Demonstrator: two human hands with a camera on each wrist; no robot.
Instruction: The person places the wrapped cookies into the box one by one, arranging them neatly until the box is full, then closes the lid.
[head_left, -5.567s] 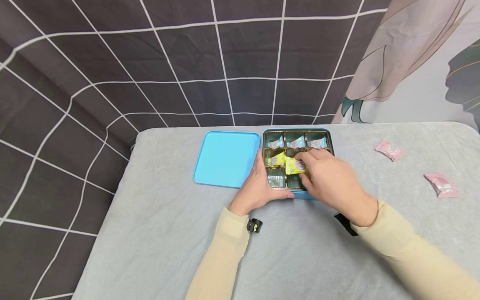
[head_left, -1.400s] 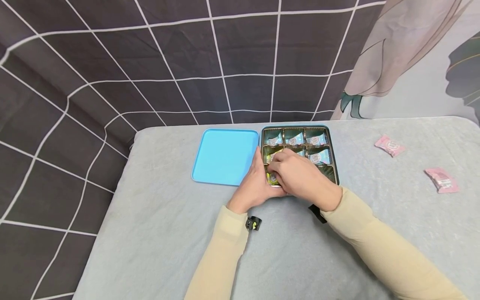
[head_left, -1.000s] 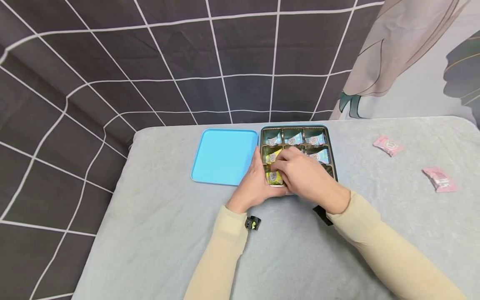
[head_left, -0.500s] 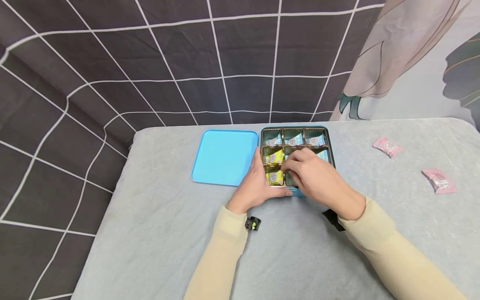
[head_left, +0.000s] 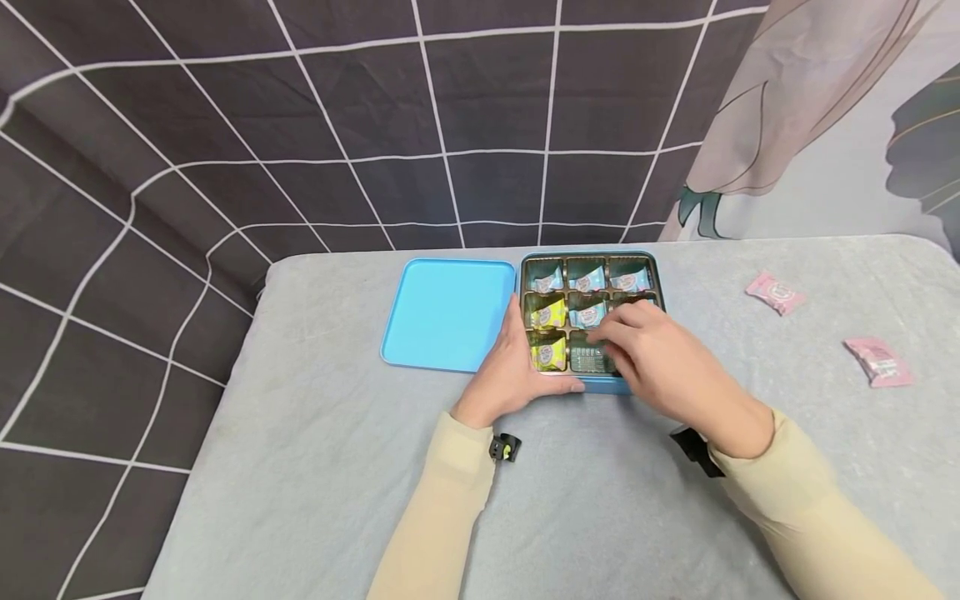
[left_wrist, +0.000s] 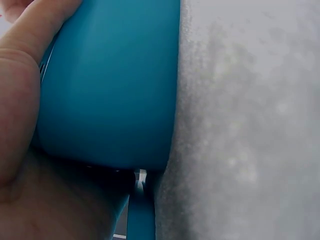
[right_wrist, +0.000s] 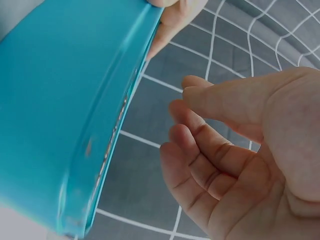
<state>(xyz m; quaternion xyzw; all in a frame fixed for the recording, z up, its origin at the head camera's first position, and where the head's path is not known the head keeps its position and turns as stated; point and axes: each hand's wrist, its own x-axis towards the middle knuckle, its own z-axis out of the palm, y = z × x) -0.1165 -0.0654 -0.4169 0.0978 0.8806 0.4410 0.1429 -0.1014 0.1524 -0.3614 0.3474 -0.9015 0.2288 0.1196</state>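
A square blue tin (head_left: 604,386) holds a divided tray. Blue-wrapped candies fill its back row, one being the back-middle blue candy (head_left: 588,280). Another blue candy (head_left: 589,315) sits in the centre. In the left column are a yellow candy (head_left: 549,315) and, in front of it, a second yellow candy (head_left: 551,354). My left hand (head_left: 517,367) lies along the tin's left side with its thumb against the front wall. Over the tin's front right is my right hand (head_left: 658,358). Its fingers are loosely bent with nothing between them in the right wrist view; it hides the front-right compartment.
The blue lid (head_left: 450,312) lies flat, left of the tin. To the right, a pink candy (head_left: 776,292) and another pink candy (head_left: 879,362) lie on the grey cloth (head_left: 330,450). A dark checked curtain (head_left: 495,100) hangs behind the table.
My right hand, which held a yellow candy earliest, went to the front-left compartment, then drew away rightward. That compartment now contains a yellow candy, and the centre a blue one. The left hand barely moved.
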